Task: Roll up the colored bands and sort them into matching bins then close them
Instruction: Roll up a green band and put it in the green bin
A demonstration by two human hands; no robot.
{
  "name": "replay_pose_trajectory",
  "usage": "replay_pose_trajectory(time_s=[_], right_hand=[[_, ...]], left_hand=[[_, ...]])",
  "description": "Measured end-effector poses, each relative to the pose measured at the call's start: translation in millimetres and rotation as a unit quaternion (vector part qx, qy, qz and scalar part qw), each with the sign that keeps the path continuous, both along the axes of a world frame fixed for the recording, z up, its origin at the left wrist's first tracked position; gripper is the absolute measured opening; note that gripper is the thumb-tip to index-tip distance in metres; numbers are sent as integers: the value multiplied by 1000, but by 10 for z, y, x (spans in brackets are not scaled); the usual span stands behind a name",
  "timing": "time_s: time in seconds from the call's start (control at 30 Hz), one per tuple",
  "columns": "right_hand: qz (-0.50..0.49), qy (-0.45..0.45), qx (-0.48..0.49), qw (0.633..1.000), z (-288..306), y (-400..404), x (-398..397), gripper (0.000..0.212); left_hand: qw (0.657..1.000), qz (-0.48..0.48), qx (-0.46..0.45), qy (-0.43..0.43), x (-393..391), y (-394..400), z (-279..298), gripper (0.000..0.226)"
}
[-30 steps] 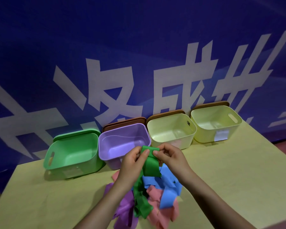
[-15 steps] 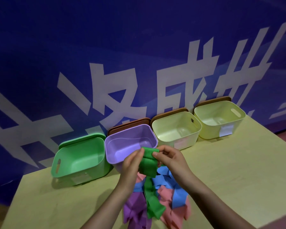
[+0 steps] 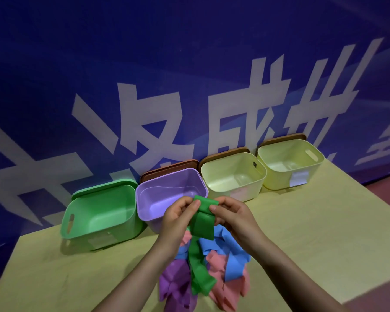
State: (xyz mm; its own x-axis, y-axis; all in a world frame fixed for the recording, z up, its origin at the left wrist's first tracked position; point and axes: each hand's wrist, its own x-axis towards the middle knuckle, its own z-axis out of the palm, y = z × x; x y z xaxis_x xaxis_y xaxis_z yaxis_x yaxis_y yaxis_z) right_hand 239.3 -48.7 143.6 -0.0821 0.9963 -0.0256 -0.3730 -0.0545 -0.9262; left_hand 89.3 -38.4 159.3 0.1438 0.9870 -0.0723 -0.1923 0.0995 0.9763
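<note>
Rolling is under way: left hand [image 3: 178, 216] and right hand [image 3: 231, 213] pinch the green band [image 3: 202, 224] top. Next, I judge, wind its hanging tail, then drop it into the green bin [image 3: 99, 212] left of the hands.

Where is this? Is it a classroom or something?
Hard to say; perhaps a staged sorting station. A plain table stands against a blue banner with big white characters, and four open bins are lined up behind loose coloured bands.

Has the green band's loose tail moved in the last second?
Yes. The green band has its tail higher against the purple band, as both hands roll it.
</note>
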Motion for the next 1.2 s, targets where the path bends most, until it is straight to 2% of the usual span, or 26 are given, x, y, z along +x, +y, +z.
replay_pose_trajectory(time_s=[0.1,0.23,0.33,0.4,0.47,0.5,0.57,0.67,0.77,0.83,0.93,0.97,1.07,1.2], right_hand=[[-3,-19,5,1000,19,-4,117,8],[-50,-65,23,996,18,35,279,7],[-63,-171,73,981,-18,58,359,17],[-69,-250,113,959,-39,65,396,22],[-75,-341,187,918,-66,102,442,17],[-70,-377,232,894,-77,130,466,12],[-43,-415,292,861,-78,194,487,11],[13,-424,321,847,-61,314,496,21],[52,-406,289,865,-57,413,504,31],[48,-356,244,901,-67,441,472,35],[17,-232,125,965,-33,440,378,34],[12,-215,96,972,-25,452,361,31],[25,-238,68,969,-33,495,345,16],[-4,-212,44,976,-70,549,332,13]], left_hand=[[996,-38,-59,-59,116,-35,-19,28],[997,-27,-66,4,285,-91,-123,17],[998,9,-57,39,393,-105,-185,19],[996,45,-64,51,433,-99,-208,17],[994,67,-80,33,444,-86,-210,15],[994,67,-88,19,439,-74,-206,23],[994,46,-99,-10,426,-46,-197,30],[993,70,-91,-2,405,21,-188,25],[992,89,-87,19,343,102,-189,22],[993,89,-70,30,291,164,-198,21],[996,49,-51,48,268,233,-200,18],[997,34,-43,58,268,259,-220,18],[995,9,-16,96,274,340,-243,15],[997,28,-16,65,284,450,-265,12]])
